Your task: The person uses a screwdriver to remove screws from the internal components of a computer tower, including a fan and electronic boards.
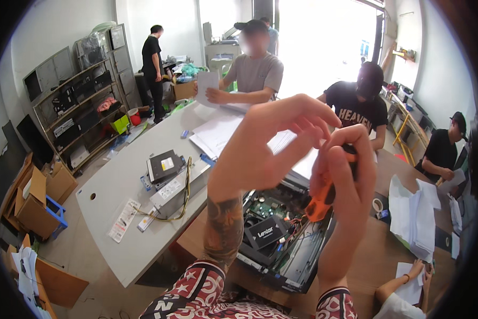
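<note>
Orange-and-black plastic-bodied hand tool [319, 206], probably stiff and light, best gripped around its body, sits above the open black metal computer case [309, 250]. Right hand [352, 170] fingers wrap it; left hand [263, 143] fingers curl partly open, any hold unclear.

orange tool [317, 208]: smooth plastic | black drive [268, 232]: matt | power supply [176, 189]: dull metal | grey tabletop [116, 181]: smooth

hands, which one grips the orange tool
The right hand: it curls around the orange tool; the left hand arches beside it, clear of the tool's orange body.
</note>
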### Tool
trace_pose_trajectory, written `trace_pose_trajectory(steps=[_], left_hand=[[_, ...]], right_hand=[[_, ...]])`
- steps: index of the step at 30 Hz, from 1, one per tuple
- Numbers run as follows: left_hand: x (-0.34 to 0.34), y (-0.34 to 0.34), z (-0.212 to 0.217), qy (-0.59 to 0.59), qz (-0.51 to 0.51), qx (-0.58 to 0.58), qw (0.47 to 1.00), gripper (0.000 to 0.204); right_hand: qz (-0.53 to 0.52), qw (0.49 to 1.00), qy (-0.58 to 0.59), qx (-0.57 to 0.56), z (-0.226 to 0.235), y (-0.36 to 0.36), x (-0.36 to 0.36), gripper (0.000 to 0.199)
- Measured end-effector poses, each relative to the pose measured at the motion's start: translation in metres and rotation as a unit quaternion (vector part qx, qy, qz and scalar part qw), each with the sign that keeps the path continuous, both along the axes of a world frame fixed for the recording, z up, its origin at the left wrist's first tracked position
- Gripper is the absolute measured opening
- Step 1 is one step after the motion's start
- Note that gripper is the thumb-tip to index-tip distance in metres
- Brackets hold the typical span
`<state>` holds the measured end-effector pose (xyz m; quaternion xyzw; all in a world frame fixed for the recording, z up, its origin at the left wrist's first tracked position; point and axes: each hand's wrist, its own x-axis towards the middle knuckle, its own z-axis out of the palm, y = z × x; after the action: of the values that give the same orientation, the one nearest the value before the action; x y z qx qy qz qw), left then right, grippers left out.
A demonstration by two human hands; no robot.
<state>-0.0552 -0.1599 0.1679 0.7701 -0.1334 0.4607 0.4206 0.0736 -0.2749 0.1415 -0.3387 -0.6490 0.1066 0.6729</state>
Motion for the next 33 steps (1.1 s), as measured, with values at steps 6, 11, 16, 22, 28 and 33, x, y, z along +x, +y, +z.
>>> trace_pose_trajectory(steps=[6,11,16,22,28,33], left_hand=[[-0.008,0.002,0.006,-0.002,0.089,0.081,0.993,0.026],[-0.017,0.003,0.003,-0.023,-0.002,0.103,0.994,0.044],[-0.014,0.008,0.002,-0.007,-0.047,0.142,0.989,0.050],[-0.010,0.008,-0.003,-0.021,-0.071,0.170,0.983,0.053],[-0.005,0.003,-0.006,-0.061,-0.154,0.016,0.986,0.041],[-0.011,0.005,-0.005,-0.046,0.009,0.131,0.990,0.035]], right_hand=[[0.008,0.995,-0.072,-0.074,0.021,-0.002,-0.004,0.040],[0.036,0.965,-0.227,-0.130,0.045,-0.017,0.012,0.053],[0.099,0.957,-0.274,-0.001,0.034,-0.012,0.029,0.060],[0.057,0.969,-0.239,0.038,0.023,-0.012,0.016,0.077],[-0.043,0.986,-0.159,-0.004,0.010,-0.008,-0.007,0.074],[-0.193,0.980,-0.031,-0.041,0.006,-0.004,-0.024,0.063]])
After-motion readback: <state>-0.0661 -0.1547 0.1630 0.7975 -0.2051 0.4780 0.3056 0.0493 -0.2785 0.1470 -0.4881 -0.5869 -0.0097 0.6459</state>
